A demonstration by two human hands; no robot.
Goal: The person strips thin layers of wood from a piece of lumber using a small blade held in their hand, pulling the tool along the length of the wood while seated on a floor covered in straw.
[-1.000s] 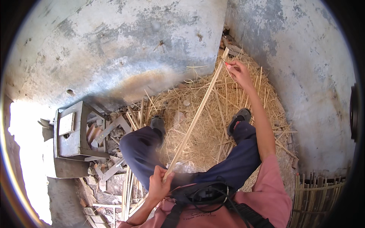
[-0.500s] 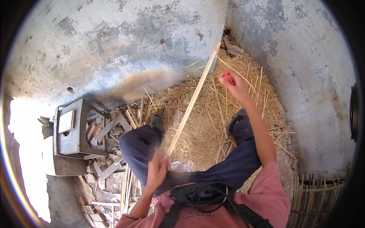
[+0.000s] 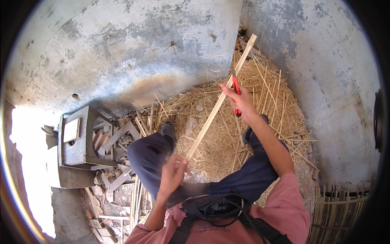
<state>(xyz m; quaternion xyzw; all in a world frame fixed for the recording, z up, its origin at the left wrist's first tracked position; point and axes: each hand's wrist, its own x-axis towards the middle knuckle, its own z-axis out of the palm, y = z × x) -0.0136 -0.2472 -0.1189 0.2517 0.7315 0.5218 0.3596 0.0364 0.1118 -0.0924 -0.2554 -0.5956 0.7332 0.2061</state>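
A long pale strip of bamboo or wood (image 3: 212, 115) runs slanting from my lap up toward the wall corner. My left hand (image 3: 172, 175) is closed on its near end, above my left thigh. Farther up, my right hand (image 3: 243, 101) grips a red utility knife (image 3: 236, 86) with its blade out, pointing away from me. The right thumb and fingertips also reach the strip, and the knife lies close along its right side. Whether the blade touches the strip I cannot tell.
Straw-like shavings (image 3: 211, 146) cover the floor between my legs, with loose strips among them. At left stand a worn wooden stool-like frame (image 3: 87, 134) and debris. A slatted bamboo basket (image 3: 339, 211) is at lower right. Stained walls (image 3: 162, 36) meet ahead.
My right hand has come down and left onto the strip, and the knife now shows at full length. The strip's far end has swung up and right; my left hand has shifted slightly.
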